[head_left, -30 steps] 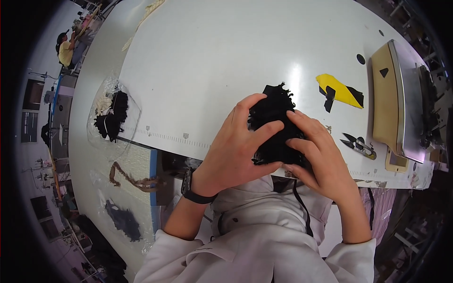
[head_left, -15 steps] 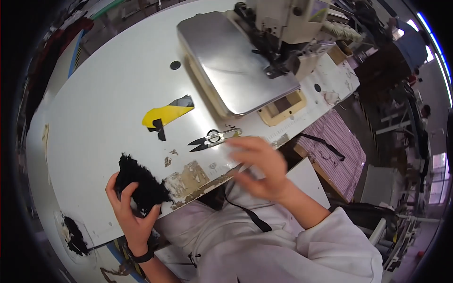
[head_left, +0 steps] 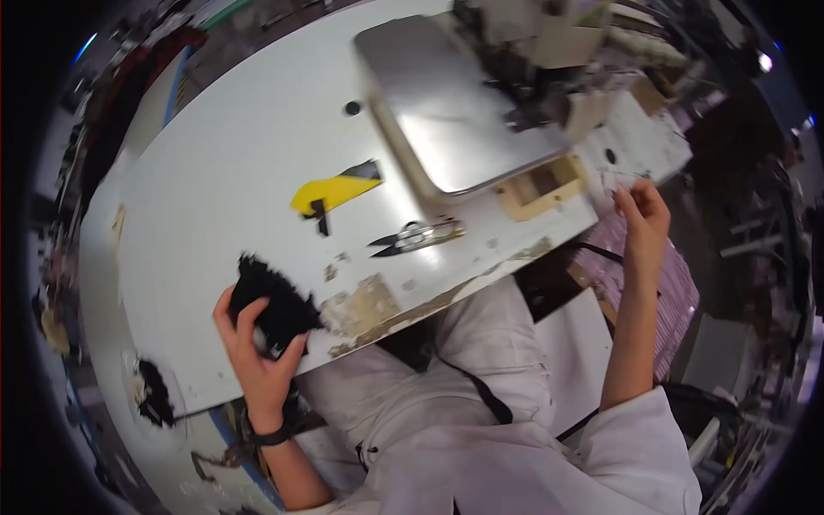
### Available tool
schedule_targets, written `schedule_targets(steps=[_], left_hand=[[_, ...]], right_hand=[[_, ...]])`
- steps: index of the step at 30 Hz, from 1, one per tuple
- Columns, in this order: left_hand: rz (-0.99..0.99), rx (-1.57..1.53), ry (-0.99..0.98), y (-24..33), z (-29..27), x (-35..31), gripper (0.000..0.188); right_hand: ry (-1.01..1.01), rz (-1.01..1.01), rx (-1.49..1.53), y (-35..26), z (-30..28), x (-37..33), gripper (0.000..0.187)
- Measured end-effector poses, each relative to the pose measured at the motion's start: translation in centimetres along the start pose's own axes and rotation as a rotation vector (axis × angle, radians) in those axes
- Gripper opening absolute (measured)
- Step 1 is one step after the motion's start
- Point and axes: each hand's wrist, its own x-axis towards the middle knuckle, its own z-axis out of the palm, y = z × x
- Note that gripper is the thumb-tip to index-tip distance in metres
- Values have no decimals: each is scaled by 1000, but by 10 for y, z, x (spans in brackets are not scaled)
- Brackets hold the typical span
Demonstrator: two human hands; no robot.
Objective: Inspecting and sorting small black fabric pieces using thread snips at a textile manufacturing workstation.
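My left hand (head_left: 260, 365) curls round a bunch of small black fabric pieces (head_left: 275, 296) at the table's near left edge. My right hand (head_left: 642, 215) is at the right end of the table, its thumb and fingertips pinched together beside a small whitish scrap (head_left: 608, 182). What lies in that pinch, if anything, is too small to make out. Between the hands, thread snips (head_left: 416, 237) with black blades lie flat, away from both. Farther back is a yellow piece with a grey end (head_left: 336, 192), a black strip (head_left: 320, 216) against it.
A sewing machine (head_left: 571, 34) with a broad metal bed plate (head_left: 451, 112) stands at the back right of the white table (head_left: 215, 180). Another black heap (head_left: 154, 395) sits at the lower left. Striped cloth (head_left: 678, 296) lies below the table's right end.
My right hand has swung right and away from me, from near the snips to the table's right end, its fingers now pinched. My left hand keeps the black pieces. The view has shifted slightly.
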Motion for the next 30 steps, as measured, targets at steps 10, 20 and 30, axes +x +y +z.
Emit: schedule_targets(steps=[10,20,30], left_hand=[[-15,-64,25,8,17,10,56],[-20,-155,-16,-6,7,10,59],[8,-221,-42,-12,9,8,65]], right_hand=[[-1066,-410,52,-70,189,-143,20],[-872,-490,-165,-66,231,-157,20],[-936,-378,-296,-80,237,-152,33]])
